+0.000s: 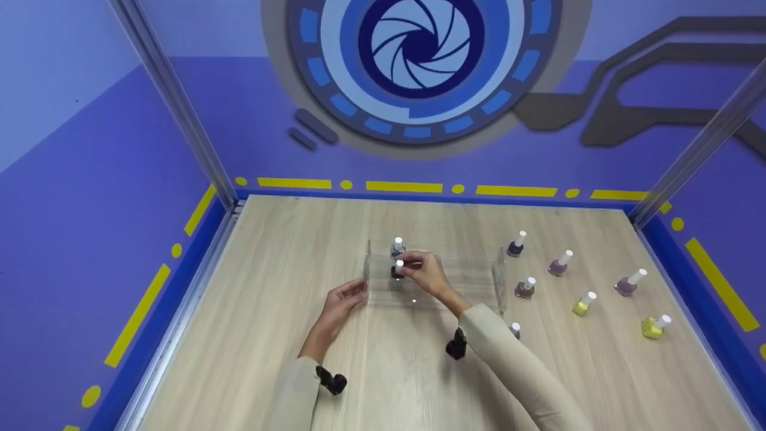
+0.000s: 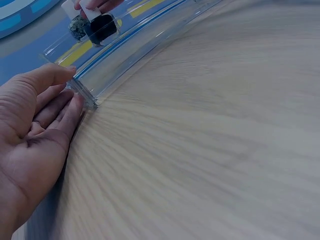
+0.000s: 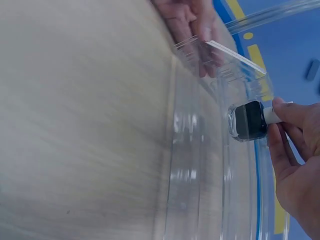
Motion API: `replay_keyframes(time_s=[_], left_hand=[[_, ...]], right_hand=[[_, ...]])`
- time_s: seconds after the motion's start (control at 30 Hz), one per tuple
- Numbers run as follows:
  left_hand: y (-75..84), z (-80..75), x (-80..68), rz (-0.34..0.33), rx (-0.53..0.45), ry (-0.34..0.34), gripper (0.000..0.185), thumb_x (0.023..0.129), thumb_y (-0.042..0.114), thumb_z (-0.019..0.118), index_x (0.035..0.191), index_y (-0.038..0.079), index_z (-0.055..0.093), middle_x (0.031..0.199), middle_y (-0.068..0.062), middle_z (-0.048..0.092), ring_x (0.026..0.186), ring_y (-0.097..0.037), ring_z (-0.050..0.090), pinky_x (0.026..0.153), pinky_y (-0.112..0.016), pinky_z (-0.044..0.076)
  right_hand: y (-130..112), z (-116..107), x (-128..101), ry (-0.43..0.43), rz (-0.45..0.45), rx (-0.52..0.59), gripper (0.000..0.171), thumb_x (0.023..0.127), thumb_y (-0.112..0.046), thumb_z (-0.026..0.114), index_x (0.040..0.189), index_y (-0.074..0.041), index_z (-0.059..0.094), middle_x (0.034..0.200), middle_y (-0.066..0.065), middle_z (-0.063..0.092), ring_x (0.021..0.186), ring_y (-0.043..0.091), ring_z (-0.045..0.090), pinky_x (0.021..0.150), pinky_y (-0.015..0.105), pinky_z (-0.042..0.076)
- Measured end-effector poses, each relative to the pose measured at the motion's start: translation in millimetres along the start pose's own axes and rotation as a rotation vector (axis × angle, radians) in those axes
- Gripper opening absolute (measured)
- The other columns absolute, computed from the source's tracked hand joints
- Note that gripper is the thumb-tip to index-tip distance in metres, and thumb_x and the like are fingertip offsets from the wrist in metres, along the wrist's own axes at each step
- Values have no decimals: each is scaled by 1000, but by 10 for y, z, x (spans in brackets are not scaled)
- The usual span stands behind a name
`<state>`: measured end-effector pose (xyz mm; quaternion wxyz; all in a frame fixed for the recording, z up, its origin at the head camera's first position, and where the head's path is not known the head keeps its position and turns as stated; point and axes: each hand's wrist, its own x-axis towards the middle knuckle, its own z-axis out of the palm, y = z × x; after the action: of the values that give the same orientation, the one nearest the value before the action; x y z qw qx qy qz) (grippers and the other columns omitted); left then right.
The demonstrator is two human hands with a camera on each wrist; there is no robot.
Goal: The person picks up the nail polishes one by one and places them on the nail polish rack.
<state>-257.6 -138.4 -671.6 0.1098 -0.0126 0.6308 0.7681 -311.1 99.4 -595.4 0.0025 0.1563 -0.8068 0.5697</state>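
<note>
Left hand (image 1: 340, 304) at left end of clear acrylic tiered rack (image 1: 467, 280) on pale wood-grain tabletop (image 1: 269, 311); fingers (image 2: 60, 107) straight, flat against rack's end wall, gripping nothing. Rack transparent, stepped, glossy. Dark glass nail polish bottle with white cap (image 1: 398, 269) sits on rack step near left end, just before grey glitter bottle (image 1: 397, 246). Right hand (image 1: 426, 272) pinches white cap, fingers (image 3: 292, 112) curled round it. Loose purple and yellow polish bottles (image 1: 625, 284) right of rack.

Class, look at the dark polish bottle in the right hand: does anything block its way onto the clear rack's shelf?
Nothing visible does. The right hand pinches the dark bottle by its white cap, already at the clear rack; a glittery bottle stands behind it, not in its way.
</note>
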Motion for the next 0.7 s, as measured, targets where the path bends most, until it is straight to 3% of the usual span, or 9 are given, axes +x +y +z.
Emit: replay_keyframes(time_s=[0.23,0.43,0.7], left_hand=[[-6,28,0,-14,-3,14,53,97,3,65,146,-10,47,155,-29,45,145,-37,44,99,-17,53],[-22,28,15,-8,-3,20,54,97,5,66,146,-10,47,154,-29,46,143,-32,48,98,-17,53],[-33,10,31,-3,-12,30,52,97,4,66,144,-10,49,151,-28,49,134,-22,55,96,-17,54]], right_hand=[[25,14,-23,-21,-27,-18,21,85,2,78,105,7,74,106,22,76,99,36,74,87,37,63],[-13,-25,-45,-51,-27,-12,24,88,0,77,110,6,74,112,25,74,102,36,73,89,34,63],[-108,-313,-130,-40,-63,-43,20,90,5,71,110,9,73,106,25,76,99,40,73,87,27,61]])
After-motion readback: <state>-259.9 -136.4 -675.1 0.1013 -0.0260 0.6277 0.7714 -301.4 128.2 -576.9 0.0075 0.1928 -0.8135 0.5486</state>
